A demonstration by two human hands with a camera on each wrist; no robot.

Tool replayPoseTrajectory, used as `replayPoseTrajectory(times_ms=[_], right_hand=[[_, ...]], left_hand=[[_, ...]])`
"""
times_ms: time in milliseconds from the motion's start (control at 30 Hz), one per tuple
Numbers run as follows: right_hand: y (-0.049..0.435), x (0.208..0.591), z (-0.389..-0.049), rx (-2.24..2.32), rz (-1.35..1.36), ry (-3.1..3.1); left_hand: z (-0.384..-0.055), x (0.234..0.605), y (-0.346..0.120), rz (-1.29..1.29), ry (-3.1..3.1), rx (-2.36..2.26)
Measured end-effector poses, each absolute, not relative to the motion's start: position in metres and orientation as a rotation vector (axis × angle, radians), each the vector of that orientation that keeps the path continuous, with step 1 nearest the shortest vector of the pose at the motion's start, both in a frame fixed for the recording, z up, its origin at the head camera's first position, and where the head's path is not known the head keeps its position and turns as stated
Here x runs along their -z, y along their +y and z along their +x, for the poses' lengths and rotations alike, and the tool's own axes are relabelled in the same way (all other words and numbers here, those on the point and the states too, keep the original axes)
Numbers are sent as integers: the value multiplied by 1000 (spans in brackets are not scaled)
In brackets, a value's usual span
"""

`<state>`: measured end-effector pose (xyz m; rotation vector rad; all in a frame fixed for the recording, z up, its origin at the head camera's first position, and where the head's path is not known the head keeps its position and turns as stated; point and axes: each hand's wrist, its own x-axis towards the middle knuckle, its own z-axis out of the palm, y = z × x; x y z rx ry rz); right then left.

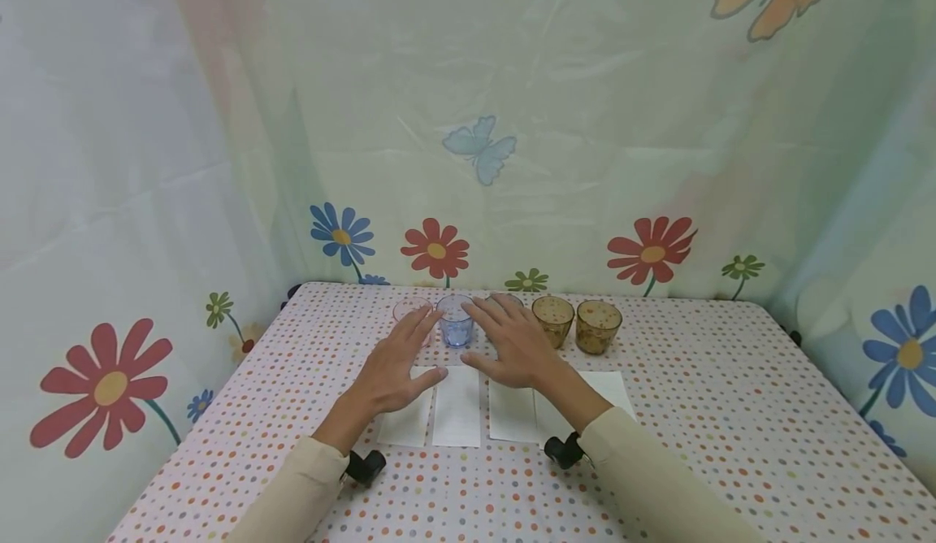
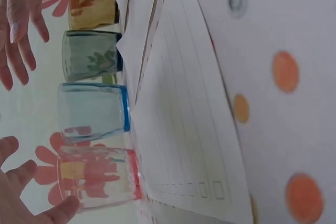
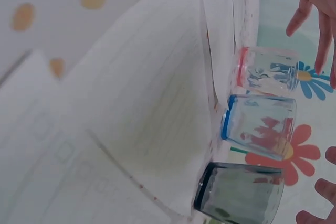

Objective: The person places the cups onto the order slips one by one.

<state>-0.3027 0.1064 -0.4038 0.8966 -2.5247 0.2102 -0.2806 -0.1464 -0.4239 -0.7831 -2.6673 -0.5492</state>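
My left hand (image 1: 395,371) is held above the table with its fingers spread, near the clear pink glass (image 2: 97,177). Opposite it, my right hand (image 1: 515,348) hovers with straight fingers, partly hiding the grey glass (image 3: 240,192) in the head view. Neither hand holds anything. Between the two hands stands the blue glass (image 1: 457,330). To the right of the grey one are two amber glasses, one (image 1: 553,321) beside the other (image 1: 598,327). All the glasses stand upright in a row. Below the hands lie several white lined sheets, among them one sheet (image 1: 457,413) in the middle.
A dotted cloth (image 1: 731,445) covers the table. Behind it hangs a pale curtain (image 1: 585,161) printed with flowers and butterflies, which also closes off both sides. A small black camera (image 1: 364,468) sits at my left wrist, another (image 1: 563,451) at my right.
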Motion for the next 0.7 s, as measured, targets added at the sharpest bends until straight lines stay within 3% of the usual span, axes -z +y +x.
replayPoseTrajectory(times_ms=[700], right_hand=[[59, 398, -327, -328, 865, -2624]], left_hand=[[-298, 435, -164, -521, -2641, 905]])
